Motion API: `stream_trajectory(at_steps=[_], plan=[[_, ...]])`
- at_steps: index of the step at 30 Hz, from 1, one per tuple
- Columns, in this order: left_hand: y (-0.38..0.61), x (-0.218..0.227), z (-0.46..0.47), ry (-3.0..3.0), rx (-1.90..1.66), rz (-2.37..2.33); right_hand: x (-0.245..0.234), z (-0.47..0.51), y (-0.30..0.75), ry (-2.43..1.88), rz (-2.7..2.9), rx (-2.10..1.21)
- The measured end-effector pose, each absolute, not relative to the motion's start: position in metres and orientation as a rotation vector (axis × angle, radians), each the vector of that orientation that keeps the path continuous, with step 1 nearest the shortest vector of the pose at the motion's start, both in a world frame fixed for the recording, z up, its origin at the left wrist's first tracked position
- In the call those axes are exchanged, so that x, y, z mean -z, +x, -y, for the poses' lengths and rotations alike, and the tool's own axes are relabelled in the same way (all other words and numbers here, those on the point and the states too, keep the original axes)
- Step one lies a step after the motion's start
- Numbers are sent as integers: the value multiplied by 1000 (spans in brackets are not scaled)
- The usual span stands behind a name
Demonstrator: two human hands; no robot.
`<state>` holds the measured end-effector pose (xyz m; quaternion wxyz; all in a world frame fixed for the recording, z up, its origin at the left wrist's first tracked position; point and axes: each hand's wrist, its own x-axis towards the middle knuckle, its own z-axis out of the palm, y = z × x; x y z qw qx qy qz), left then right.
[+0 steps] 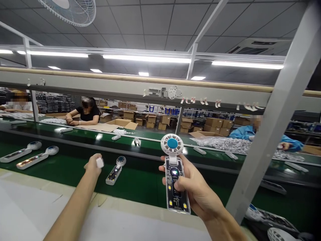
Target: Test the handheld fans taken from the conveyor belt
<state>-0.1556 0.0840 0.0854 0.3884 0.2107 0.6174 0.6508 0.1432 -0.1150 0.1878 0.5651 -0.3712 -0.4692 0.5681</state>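
My right hand (192,182) is wrapped round a handheld fan (177,197), which stands nearly upright with its round white head and blue hub on top. Through its clear front a dark circuit board shows, with a small light glowing; my thumb presses on the middle of it. My left hand (92,164) is closed over the green belt (142,182) on a white piece (99,163), of which only a blunt end shows. Just right of that hand another handheld fan (114,174) lies on the belt, its board facing up.
Two more handheld fans (37,160) lie at left on the belt; others (271,217) sit at lower right behind a white post (273,110). Across the line, co-workers (87,113) sit by piles of small white parts (225,144). A pale ledge (120,221) runs nearest me.
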Motion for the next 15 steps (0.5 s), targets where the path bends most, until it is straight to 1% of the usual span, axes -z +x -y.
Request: stream_trajectory(at_steps=[3, 7, 15], plan=[[-145, -123, -76, 449, -1691, -1168, -190, 118, 142, -889, 1125, -1325], [-120, -156, -51, 373, -1620, -788, -192, 122, 140, -888, 1153, -1315], [-96, -191, -3, 468, -1464, -535, -186, 128, 139, -798, 1125, -1321]])
